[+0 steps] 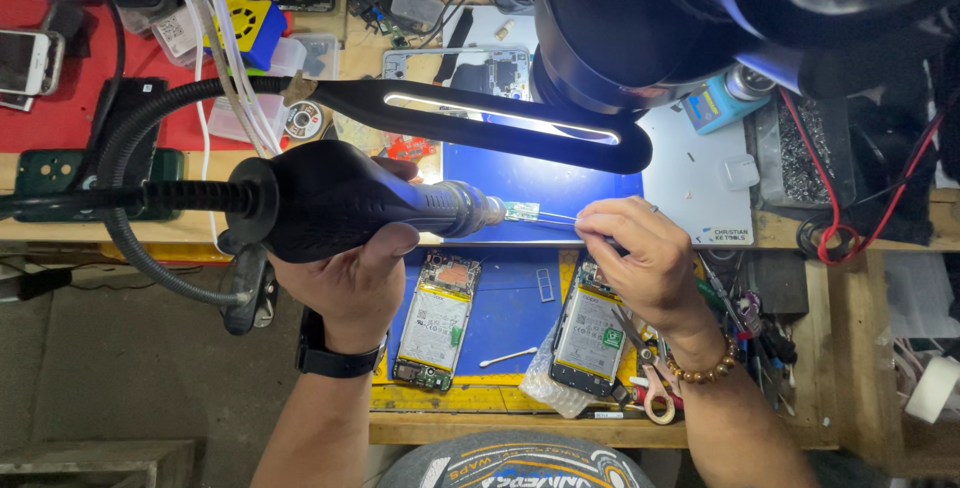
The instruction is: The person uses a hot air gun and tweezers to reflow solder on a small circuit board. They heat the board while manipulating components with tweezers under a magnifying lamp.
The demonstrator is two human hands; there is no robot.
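My left hand (350, 273) grips a black hot-air handpiece (340, 198) with a metal nozzle (480, 213) pointing right at a small green circuit board (521, 212). My right hand (640, 258) holds thin tweezers (558, 218) that pinch that board above the blue work mat (520, 293). The nozzle tip is almost touching the board. A black watch is on my left wrist and a bead bracelet (705, 371) on my right.
Two opened phones (437, 320) (588, 333) lie on the blue mat with a cotton swab (507, 357) between them. A black gooseneck lamp (500, 126) and a microscope head (700, 18) hang above. Phones, tools and scissors (650, 368) crowd the bench.
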